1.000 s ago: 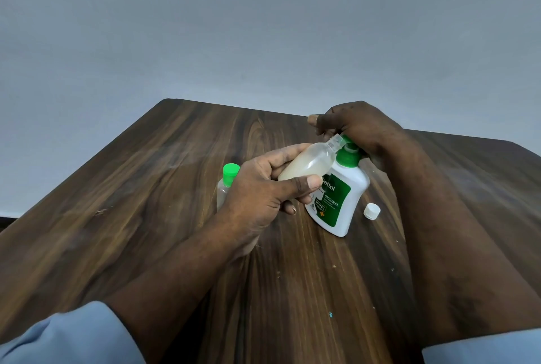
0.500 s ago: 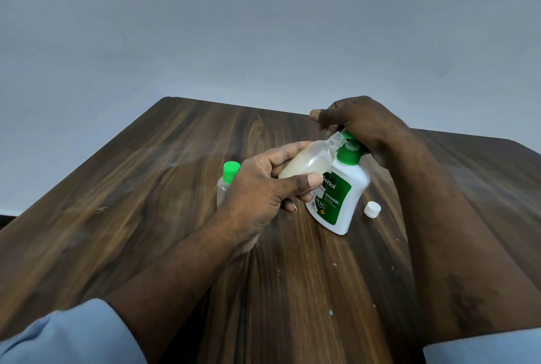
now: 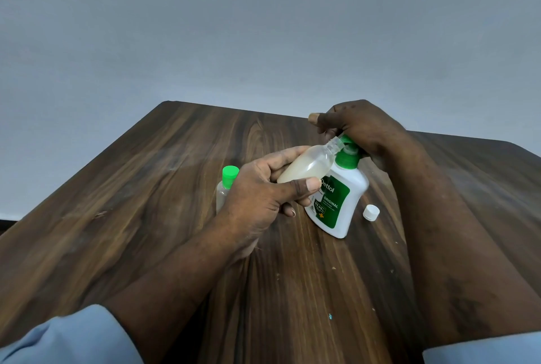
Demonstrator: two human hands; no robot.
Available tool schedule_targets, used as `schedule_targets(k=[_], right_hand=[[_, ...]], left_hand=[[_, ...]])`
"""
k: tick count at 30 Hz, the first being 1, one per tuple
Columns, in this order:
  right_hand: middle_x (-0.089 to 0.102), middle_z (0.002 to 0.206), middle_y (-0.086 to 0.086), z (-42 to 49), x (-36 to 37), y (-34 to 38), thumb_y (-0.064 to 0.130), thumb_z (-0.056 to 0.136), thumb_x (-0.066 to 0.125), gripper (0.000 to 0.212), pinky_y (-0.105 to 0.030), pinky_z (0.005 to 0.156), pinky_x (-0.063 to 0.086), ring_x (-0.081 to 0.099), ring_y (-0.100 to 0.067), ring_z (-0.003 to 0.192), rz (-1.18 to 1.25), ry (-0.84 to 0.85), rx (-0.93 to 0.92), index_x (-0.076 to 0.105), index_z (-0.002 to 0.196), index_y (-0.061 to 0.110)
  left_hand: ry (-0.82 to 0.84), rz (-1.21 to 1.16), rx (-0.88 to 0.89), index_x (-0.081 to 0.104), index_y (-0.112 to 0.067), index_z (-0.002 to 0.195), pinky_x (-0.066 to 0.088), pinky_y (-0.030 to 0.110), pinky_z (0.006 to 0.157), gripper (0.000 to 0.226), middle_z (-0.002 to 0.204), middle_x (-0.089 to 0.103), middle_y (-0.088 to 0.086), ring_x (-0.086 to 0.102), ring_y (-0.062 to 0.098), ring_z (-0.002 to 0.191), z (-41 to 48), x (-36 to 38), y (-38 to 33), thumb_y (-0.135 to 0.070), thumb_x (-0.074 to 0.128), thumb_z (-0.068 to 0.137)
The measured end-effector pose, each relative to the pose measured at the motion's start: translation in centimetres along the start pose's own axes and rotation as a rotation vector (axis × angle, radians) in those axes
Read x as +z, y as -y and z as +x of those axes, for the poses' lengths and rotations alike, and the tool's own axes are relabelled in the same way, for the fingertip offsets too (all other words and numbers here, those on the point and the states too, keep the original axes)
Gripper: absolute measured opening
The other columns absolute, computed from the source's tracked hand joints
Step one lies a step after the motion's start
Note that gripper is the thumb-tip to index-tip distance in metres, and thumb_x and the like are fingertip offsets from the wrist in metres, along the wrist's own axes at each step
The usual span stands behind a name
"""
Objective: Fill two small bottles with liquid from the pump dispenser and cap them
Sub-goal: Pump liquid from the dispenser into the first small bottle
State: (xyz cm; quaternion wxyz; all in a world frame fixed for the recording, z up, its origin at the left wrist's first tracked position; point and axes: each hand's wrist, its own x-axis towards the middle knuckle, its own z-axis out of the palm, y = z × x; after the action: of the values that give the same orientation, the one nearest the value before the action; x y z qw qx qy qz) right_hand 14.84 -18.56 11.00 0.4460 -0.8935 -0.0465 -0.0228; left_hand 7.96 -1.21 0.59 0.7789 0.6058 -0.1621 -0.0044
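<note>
The table point(image 3: 175, 188) narrows toward a far corner at the upper left. Its left edge runs down to the frame's left side and its far edge slants off to the right, with a plain grey wall point(image 3: 263, 27) behind. The work sits right of centre, closer to the far edge than to the person. Bare wood lies open to the left and in the near middle between the two forearms.

The left hand point(image 3: 263, 191) grasps a small bottle point(image 3: 310, 163), thumb below and fingers curled over it. The bottle is tilted, pale liquid pooled in its lower part. Its open neck points up and to the right, touching the green top of the pump dispenser point(image 3: 342, 197). The right hand point(image 3: 363, 126) is cupped over that pump head, fingers curled down round it and one fingertip sticking out to the left. The dispenser stands on the table, leaning a little.

There are two small bottles. The second small bottle point(image 3: 224, 194) stands upright just behind the left hand, partly hidden, wearing a green cap point(image 3: 230, 173). There is one dispenser. There are two caps: the green one in place and a white cap point(image 3: 371, 212) lying loose on the wood just right of the dispenser. A light blue sleeve point(image 3: 73, 337) shows on each arm at the bottom corners.
</note>
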Motion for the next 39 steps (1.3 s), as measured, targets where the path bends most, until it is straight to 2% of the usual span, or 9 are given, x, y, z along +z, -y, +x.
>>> schedule_targets(k=[7,15,19,25,39], right_hand=[[0.065,0.081,-0.006,0.01,0.19,-0.16,0.041,0.089,0.078,0.030,-0.039,0.073,0.043,0.054,-0.023,0.073,0.000,0.025,0.003,0.071,0.076,0.015],[0.064,0.079,-0.005,0.01,0.05,-0.02,0.040,0.089,0.079,0.029,-0.038,0.074,0.045,0.055,-0.019,0.069,0.027,0.016,0.009,0.070,0.080,0.014],[0.063,0.073,-0.002,0.20,0.09,-0.15,0.039,0.087,0.081,0.028,-0.037,0.072,0.044,0.053,-0.018,0.065,0.040,0.008,0.008,0.069,0.076,0.016],[0.065,0.081,-0.006,0.15,0.23,-0.29,0.042,0.088,0.079,0.029,-0.041,0.074,0.043,0.054,-0.024,0.075,0.008,0.032,0.006,0.072,0.077,0.015],[0.065,0.082,-0.005,0.40,0.04,-0.29,0.040,0.089,0.078,0.029,-0.038,0.074,0.046,0.056,-0.020,0.072,0.007,0.018,0.009,0.072,0.082,0.013]], left_hand=[[-0.002,0.004,0.002,0.066,-0.023,0.135,0.054,0.019,0.053,0.058,0.105,0.080,0.008,0.071,0.018,0.075,0.03,-0.01,0.05,-0.016,0.081,0.080],[0.006,0.000,0.008,0.067,-0.022,0.135,0.053,0.019,0.052,0.056,0.104,0.079,0.010,0.070,0.017,0.073,0.10,0.01,0.17,-0.013,0.080,0.082],[0.003,-0.001,0.013,0.067,-0.023,0.134,0.053,0.019,0.052,0.056,0.104,0.080,0.010,0.069,0.019,0.074,0.07,-0.03,0.09,-0.015,0.081,0.081],[-0.003,0.001,0.006,0.066,-0.022,0.135,0.054,0.020,0.053,0.055,0.106,0.080,0.007,0.070,0.018,0.075,0.03,0.01,0.05,-0.012,0.081,0.083],[0.003,0.002,0.007,0.067,-0.022,0.135,0.053,0.020,0.053,0.054,0.106,0.080,0.008,0.070,0.018,0.074,0.10,-0.09,0.08,-0.010,0.080,0.084]])
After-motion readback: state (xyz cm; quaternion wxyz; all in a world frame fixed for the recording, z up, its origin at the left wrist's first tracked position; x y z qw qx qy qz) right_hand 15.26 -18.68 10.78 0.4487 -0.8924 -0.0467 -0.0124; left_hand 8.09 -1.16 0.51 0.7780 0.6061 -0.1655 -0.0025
